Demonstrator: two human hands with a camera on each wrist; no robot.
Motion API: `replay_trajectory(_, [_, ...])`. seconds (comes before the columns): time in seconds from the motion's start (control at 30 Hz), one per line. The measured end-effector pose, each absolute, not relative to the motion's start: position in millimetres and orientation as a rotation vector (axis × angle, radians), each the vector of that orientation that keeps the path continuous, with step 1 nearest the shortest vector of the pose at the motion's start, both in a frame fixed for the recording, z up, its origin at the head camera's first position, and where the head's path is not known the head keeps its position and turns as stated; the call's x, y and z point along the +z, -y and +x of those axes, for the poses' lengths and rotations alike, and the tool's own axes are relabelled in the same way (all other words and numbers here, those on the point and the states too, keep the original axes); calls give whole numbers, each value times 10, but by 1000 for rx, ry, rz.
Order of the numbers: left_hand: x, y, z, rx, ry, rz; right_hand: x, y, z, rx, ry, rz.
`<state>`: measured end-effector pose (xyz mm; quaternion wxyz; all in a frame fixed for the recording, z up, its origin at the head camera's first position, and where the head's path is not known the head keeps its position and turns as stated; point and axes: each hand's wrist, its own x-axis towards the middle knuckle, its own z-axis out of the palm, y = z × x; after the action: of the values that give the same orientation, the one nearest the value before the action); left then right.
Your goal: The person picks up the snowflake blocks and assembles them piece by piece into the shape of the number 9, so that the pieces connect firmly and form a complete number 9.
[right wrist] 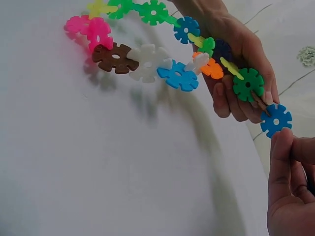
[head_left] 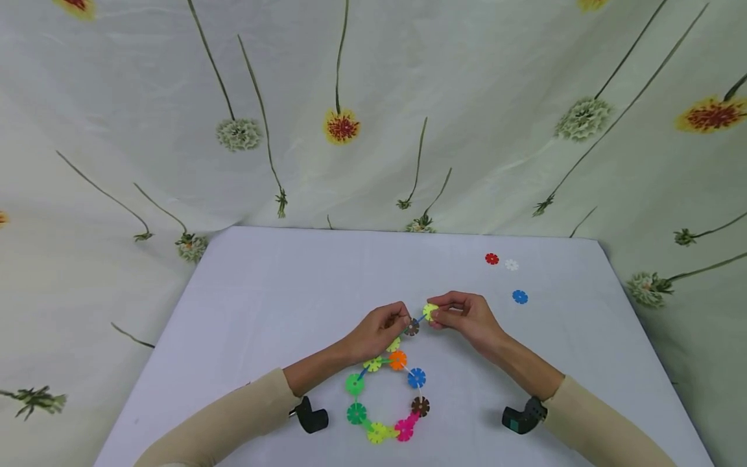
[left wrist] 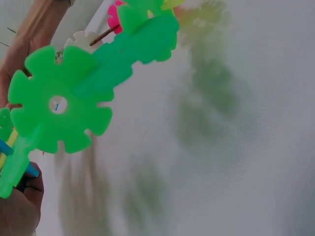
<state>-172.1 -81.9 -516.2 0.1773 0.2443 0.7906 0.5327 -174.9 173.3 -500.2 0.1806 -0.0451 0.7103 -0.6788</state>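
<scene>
Notched plastic discs in several colours form a linked ring, with a short chain running from its top. My left hand (head_left: 379, 329) grips this chain beside a brown disc (head_left: 412, 326). At the chain's end, my right hand (head_left: 467, 318) pinches a disc (head_left: 430, 311) that looks yellow from the head. In the right wrist view, the right hand (right wrist: 290, 182) pinches a blue disc (right wrist: 276, 120) instead, so these views disagree on colour. A large green disc (left wrist: 37, 118) fills much of the left wrist view; the left hand's fingertips are partly hidden there.
Loose on the white table (head_left: 280, 272) lie a red disc (head_left: 492, 259), a white disc (head_left: 511, 264) and a blue disc (head_left: 520, 296), beyond the right hand. A flower-print cloth (head_left: 373, 168) hangs behind the table's far edge.
</scene>
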Motion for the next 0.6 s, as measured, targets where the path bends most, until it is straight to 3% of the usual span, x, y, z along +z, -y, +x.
replay_trajectory(0.6, [-5115, 813, -1758, 1556, -2122, 623, -5028, -1768, -1747, -1880, -2004, -170])
